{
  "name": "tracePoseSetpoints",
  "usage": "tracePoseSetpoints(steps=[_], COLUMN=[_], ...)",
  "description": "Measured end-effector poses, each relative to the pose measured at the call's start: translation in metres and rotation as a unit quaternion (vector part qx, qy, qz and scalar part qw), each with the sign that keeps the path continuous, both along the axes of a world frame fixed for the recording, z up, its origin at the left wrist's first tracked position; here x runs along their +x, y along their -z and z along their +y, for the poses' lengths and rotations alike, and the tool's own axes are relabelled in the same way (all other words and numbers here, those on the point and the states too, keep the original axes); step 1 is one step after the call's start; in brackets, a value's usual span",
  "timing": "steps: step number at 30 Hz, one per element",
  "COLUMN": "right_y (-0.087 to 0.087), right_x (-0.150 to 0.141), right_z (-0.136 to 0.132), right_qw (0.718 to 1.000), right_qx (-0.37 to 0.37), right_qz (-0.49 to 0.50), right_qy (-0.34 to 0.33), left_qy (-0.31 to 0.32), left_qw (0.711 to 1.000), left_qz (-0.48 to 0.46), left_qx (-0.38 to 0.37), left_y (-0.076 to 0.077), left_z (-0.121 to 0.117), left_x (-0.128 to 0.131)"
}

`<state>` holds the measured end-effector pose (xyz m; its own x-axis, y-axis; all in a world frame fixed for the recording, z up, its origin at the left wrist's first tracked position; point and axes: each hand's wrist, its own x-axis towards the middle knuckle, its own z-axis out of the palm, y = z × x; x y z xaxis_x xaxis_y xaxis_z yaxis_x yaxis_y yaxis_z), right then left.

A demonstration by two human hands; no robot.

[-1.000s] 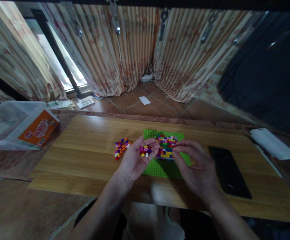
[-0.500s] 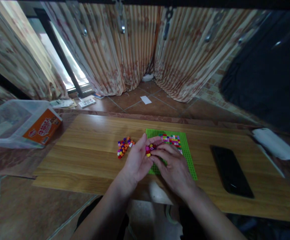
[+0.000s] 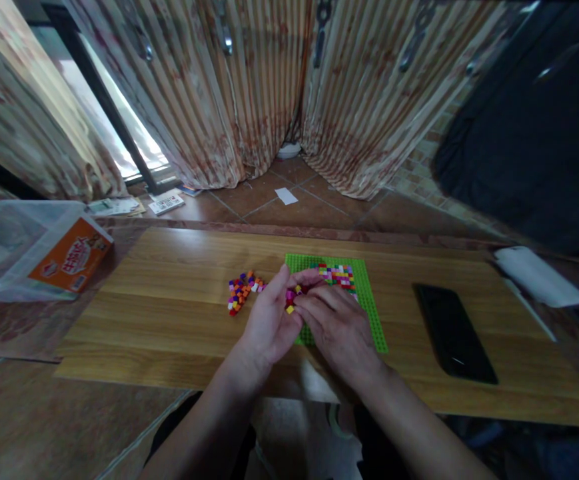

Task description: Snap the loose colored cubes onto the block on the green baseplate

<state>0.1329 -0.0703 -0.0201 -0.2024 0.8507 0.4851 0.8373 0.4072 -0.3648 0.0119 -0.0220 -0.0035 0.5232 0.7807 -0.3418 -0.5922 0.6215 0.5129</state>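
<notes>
My left hand (image 3: 269,323) is half open, palm up and cupped, with a few small bricks (image 3: 290,300) in it, magenta and yellow among them. My right hand (image 3: 343,327) is bent over that palm, its fingers curled in and their tips at the bricks; I can't tell whether they have hold of one.

Partly under both hands lies the green baseplate (image 3: 375,317), flat on the wooden counter (image 3: 159,320). The mosaic of coloured bricks (image 3: 338,275) sits on it, showing at one o'clock from my hands, its near part hidden by my right hand. At ten o'clock, just beside my left hand, is a loose pile of bricks (image 3: 242,292), mostly orange and purple, with some white, pink, red and yellow.

Farther out, a black phone-like slab (image 3: 454,333) lies on the counter at three o'clock, and a white object (image 3: 539,275) is well apart at two o'clock. A clear plastic bin (image 3: 14,247) with an orange label stands off the counter's end, between nine and ten o'clock. At twelve, a white card (image 3: 286,196) lies on the tiled floor (image 3: 249,203), in front of striped curtains (image 3: 264,100).
</notes>
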Motion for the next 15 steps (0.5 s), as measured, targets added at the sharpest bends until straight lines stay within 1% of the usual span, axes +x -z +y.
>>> tracePoseSetpoints(steps=[4,8,12,15], right_y=[-0.005,-0.007,-0.007,-0.012], right_x=[0.003,0.010,0.013,0.013], right_z=[0.001,0.003,0.004,0.003], right_qw=[0.997,0.992,0.987,0.983], right_qx=[-0.037,-0.071,-0.086,-0.089], right_qz=[0.053,0.069,0.101,0.136], right_qy=[-0.046,-0.082,-0.090,-0.086], left_qy=[0.015,0.013,0.013,0.018], left_qw=[1.000,0.999,1.000,1.000], left_qz=[0.001,0.001,0.002,0.003], left_qx=[-0.018,-0.029,-0.023,-0.010], left_y=[-0.002,-0.001,0.000,-0.003], left_z=[0.002,0.005,0.004,0.002], left_x=[-0.004,-0.006,-0.004,-0.003])
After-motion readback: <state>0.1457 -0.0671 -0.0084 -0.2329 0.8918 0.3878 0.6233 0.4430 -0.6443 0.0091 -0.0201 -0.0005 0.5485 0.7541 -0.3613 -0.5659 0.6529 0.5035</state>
